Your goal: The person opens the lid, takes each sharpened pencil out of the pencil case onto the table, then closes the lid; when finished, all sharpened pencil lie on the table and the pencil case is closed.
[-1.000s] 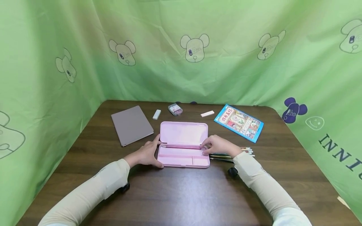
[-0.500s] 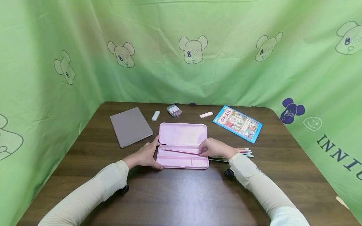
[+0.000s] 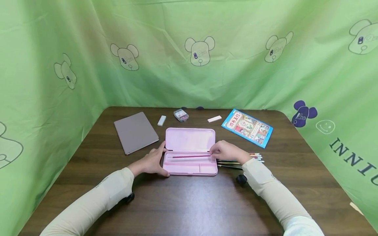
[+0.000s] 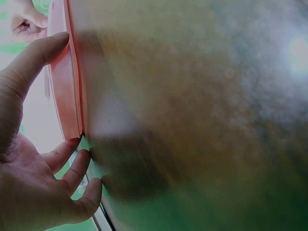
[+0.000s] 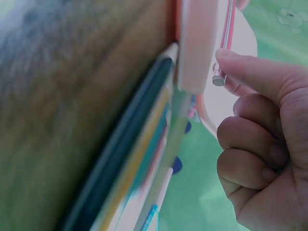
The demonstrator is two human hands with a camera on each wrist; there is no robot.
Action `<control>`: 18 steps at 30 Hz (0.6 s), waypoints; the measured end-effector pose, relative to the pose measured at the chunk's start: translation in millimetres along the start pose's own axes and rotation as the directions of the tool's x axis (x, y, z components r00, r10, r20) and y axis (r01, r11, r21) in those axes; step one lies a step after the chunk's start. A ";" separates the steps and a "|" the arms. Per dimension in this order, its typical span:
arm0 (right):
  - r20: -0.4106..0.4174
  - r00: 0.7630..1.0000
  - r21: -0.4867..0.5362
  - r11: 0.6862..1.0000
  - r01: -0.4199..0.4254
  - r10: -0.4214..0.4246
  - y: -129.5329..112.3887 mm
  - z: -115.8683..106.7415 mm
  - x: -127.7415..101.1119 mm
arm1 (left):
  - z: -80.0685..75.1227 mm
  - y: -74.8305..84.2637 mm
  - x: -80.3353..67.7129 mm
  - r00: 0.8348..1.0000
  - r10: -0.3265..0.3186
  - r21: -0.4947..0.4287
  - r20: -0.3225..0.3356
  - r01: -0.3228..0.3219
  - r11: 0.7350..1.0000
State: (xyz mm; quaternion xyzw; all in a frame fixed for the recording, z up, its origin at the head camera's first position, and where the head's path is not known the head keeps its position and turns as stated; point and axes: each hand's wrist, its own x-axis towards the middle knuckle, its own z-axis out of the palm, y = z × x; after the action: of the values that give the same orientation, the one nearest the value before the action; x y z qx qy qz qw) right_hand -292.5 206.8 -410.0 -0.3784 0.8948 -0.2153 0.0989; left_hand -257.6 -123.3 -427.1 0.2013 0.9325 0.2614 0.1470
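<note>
A pink pencil case (image 3: 181, 168) lies with its lid raised in the middle of the table. At its left end my left hand (image 3: 151, 162) holds it, thumb at the front edge and fingers round towards the back corner; in the left wrist view the thumb presses the case's side wall. My right hand (image 3: 228, 152) pinches a dark pink pencil (image 3: 189, 156) by its right end, between thumb and index finger. That pencil reaches across the long compartment of the case. The right wrist view shows the pencil's blunt end (image 5: 219, 79) at the thumb, with the other fingers curled in.
Several pencils (image 3: 230, 166) lie right of the case, partly under my right hand. Behind stand a grey notebook (image 3: 136, 132), a white eraser (image 3: 161, 120), a small clear box (image 3: 181, 115), another pale eraser (image 3: 214, 119) and a blue-edged book (image 3: 248, 127).
The pencil was low along the back of the compartment, then slanted; now it lies nearly level, its right end raised. My right hand shifted slightly. My left hand stays on the case.
</note>
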 end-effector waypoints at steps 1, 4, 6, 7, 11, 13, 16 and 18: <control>-0.008 1.000 0.000 1.000 -0.001 0.001 1.3 -2.1 -2.4 | 0.0 -0.3 0.0 1.000 -0.001 0.001 0.001 0.001 1.000; -0.020 0.999 0.003 1.000 -0.031 0.031 4.9 -9.5 -12.2 | -0.5 -0.8 0.8 1.000 -0.005 0.001 0.004 0.005 1.000; -0.019 0.998 0.012 0.998 -0.061 0.061 8.4 -13.8 -20.5 | -1.3 -0.9 1.3 1.000 -0.008 -0.002 0.008 0.008 1.000; -0.018 0.997 0.017 0.997 -0.077 0.077 10.1 -15.6 -24.9 | -1.4 -0.9 1.4 1.000 -0.008 -0.003 0.010 0.009 1.000; -0.019 0.992 0.014 0.992 -0.127 0.127 18.2 -20.6 -42.3 | -1.9 -1.7 1.3 1.000 -0.007 -0.004 0.016 0.007 1.000; -0.028 0.989 0.004 0.990 -0.144 0.144 21.9 -23.0 -50.8 | -2.0 -1.7 1.3 1.000 -0.006 -0.004 0.017 0.006 1.000; -0.044 0.985 0.004 0.986 -0.168 0.168 26.9 -26.9 -62.9 | -2.1 -1.1 1.7 1.000 -0.004 -0.007 0.020 0.004 1.000; -0.051 0.980 0.022 0.981 -0.191 0.192 29.4 -29.6 -70.8 | -1.9 -0.6 1.8 1.000 -0.003 -0.011 0.021 0.003 1.000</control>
State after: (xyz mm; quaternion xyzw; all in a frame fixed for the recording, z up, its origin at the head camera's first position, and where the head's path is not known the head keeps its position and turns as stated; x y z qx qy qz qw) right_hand -272.1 285.2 -396.2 -0.2841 0.9274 -0.2224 0.0986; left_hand -260.0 -123.8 -426.2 0.2020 0.9297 0.2642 0.1583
